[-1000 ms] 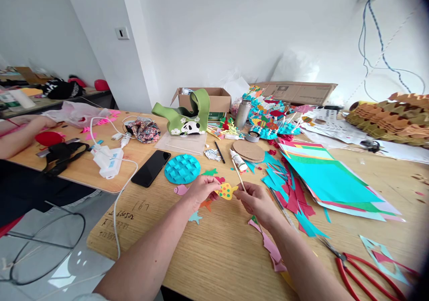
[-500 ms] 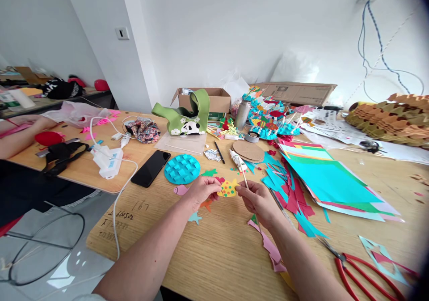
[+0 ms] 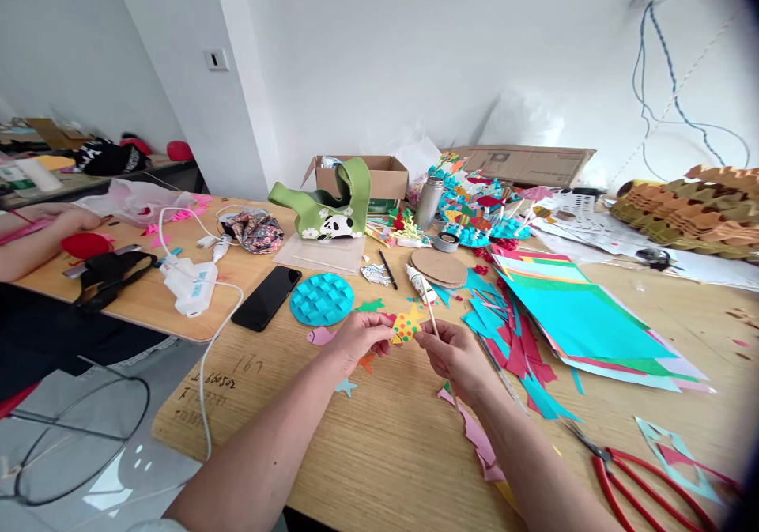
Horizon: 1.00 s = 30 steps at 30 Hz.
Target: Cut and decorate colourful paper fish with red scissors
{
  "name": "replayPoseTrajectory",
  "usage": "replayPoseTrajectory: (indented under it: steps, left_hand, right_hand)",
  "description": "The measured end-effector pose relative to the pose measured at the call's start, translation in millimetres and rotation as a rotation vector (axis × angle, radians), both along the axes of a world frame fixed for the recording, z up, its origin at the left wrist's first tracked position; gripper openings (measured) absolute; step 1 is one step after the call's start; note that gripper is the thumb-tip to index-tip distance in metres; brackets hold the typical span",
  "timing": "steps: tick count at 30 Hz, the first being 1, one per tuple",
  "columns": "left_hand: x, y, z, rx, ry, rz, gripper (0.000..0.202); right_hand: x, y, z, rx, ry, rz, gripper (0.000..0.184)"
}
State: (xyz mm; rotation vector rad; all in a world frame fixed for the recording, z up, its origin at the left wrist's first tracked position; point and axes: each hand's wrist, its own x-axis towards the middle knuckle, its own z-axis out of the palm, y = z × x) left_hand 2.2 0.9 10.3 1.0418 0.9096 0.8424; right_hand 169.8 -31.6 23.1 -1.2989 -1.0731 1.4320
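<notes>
My left hand [image 3: 356, 337] pinches a yellow paper fish with coloured dots [image 3: 405, 325] just above the wooden table [image 3: 391, 445]. My right hand [image 3: 454, 355] is closed on a thin wooden stick [image 3: 428, 311] that slants up and away, its fingers touching the fish's right edge. A blue woven paper disc [image 3: 322, 298] lies just beyond my left hand, with a small pink paper fish [image 3: 320, 335] beside it. A white glue tube [image 3: 420, 282] lies behind the stick.
A stack of coloured paper sheets [image 3: 584, 322] and cut strips lies to the right. Red-handled scissors [image 3: 643, 478] sit at the near right. A black phone [image 3: 266, 296], white charger [image 3: 190, 284] and green panda bag [image 3: 329, 204] lie further back. Another person's arm [image 3: 35, 235] rests at far left.
The yellow fish has been lifted slightly and tilted, and my two hands have drawn closer together around it. The stick has swung a little more upright.
</notes>
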Motion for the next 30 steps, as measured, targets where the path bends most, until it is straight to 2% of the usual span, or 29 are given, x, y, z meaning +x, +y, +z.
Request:
replayPoseTrajectory:
  steps: [9, 19, 30]
  left_hand:
    - [-0.7, -0.8, 3.0, -0.030, 0.019, -0.033, 0.022]
    - [-1.1, -2.3, 1.7, 0.018, 0.106, -0.093, 0.012]
    - [-1.4, -1.1, 1.5, 0.031, 0.087, -0.075, 0.014]
  right_hand:
    - [1.3, -0.3, -6.2, 0.010, -0.041, 0.075, 0.028]
    - [-0.1, -1.3, -5.0, 0.023, -0.009, 0.066, 0.032]
    - [0.5, 0.1, -7.3, -0.005, 0.014, 0.058, 0.032]
